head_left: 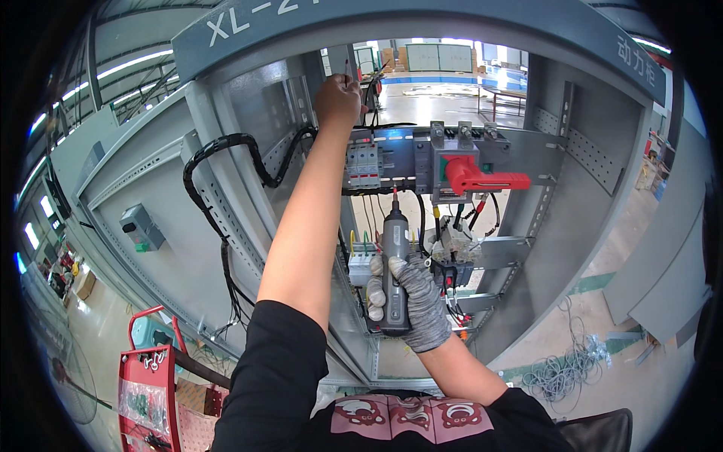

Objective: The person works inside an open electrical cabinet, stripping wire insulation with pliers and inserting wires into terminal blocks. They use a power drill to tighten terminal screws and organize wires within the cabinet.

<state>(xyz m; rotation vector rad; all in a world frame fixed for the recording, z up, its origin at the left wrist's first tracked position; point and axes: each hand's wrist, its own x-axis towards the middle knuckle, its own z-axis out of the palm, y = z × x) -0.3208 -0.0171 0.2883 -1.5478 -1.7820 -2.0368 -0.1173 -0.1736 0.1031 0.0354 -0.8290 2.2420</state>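
My right hand (423, 307), in a grey knit glove, is wrapped round a dark grey cordless electric screwdriver (395, 282). The tool stands upright, its bit with a reddish tip pointing up beside the lower edge of the mounting rail. My bare left hand (339, 102) reaches up inside the grey cabinet (203, 128), fingers closed; a thin stick-like thing shows above them, too small to name. Black wires (372, 96) hang just right of that hand. Below it sits a row of white circuit breakers (363, 166). To their right is a switch with a red handle (486, 179).
A black wrapped cable bundle (197, 177) loops from the open door (177, 248) into the cabinet. Lower components (456, 245) with loose wires sit behind the screwdriver. A red tool cart (147, 399) stands at lower left. Tangled grey wire (561, 373) lies on the floor at right.
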